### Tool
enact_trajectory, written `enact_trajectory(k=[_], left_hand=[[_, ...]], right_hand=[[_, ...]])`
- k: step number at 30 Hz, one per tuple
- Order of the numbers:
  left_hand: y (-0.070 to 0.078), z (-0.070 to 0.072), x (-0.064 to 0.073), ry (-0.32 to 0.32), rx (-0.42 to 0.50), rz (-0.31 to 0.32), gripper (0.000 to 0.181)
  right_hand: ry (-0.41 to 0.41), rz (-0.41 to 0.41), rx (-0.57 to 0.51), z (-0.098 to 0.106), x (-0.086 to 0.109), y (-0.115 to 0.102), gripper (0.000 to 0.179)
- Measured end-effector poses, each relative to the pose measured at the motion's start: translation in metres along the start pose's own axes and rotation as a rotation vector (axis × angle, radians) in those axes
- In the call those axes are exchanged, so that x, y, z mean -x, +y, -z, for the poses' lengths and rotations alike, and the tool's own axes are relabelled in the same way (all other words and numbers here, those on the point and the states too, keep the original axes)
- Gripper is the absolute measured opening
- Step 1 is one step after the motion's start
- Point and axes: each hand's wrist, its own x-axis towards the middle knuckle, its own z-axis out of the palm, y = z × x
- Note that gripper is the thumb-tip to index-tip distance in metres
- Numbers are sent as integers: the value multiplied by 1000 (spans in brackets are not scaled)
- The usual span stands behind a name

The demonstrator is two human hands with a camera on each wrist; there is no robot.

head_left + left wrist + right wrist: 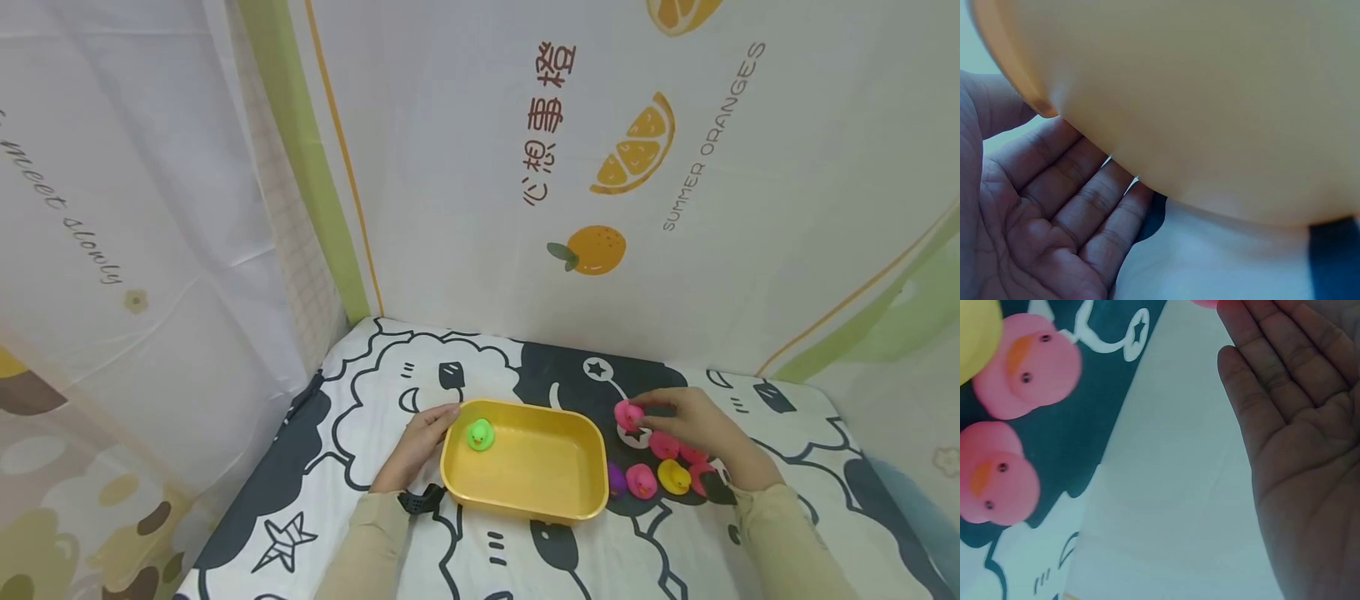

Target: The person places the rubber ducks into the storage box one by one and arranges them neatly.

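My left hand (423, 435) holds the left end of a yellow plastic tub (525, 510), thumb at the rim and fingers under its side in the left wrist view. Inside the tub, near its far left corner, sits a green rubber duck (480, 434). To the right of the tub my right hand (686, 417) pinches a pink rubber duck (628, 415) at the fingertips. Only a sliver of that duck shows at the top of the right wrist view, past the fingers (1266, 375).
Beside the tub's right end lie a purple duck (617, 480), a yellow duck (673, 477) and several pink ducks (641, 481). A patterned black-and-white cloth (480, 358) covers the table. Hanging printed cloths (450, 208) stand behind and at both sides.
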Motion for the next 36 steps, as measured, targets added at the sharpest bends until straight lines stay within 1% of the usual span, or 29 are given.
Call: enact_trajectory(k=[5, 8, 11, 14, 15, 19, 23, 28, 30, 32, 36], left_hand=[[1, 1, -1, 3, 16, -2, 50], [0, 1, -1, 0, 11, -2, 52], [-1, 1, 0, -6, 6, 8, 55], [-1, 1, 0, -9, 4, 5, 58], [0, 1, 0, -6, 6, 12, 57], [1, 1, 0, -1, 2, 7, 57], [1, 1, -1, 0, 8, 21, 58], [0, 1, 0, 2, 5, 32, 61], [0, 1, 0, 3, 0, 21, 61], [1, 0, 0, 4, 6, 23, 59], [2, 0, 1, 6, 9, 14, 57]], right_hand=[[8, 30, 1, 7, -6, -8, 41], [7, 53, -7, 9, -8, -13, 41], [20, 74, -14, 9, -10, -17, 40], [38, 102, -25, 7, -12, -22, 39], [44, 109, -30, 7, -13, -24, 39], [55, 143, -63, 4, -17, -34, 39], [61, 155, -94, -1, -22, -44, 40], [38, 150, -140, -13, -29, -57, 38], [24, 164, -161, -17, -32, -62, 36], [13, 181, -182, -21, -35, -66, 33], [-4, 210, -191, -28, -42, -74, 30]])
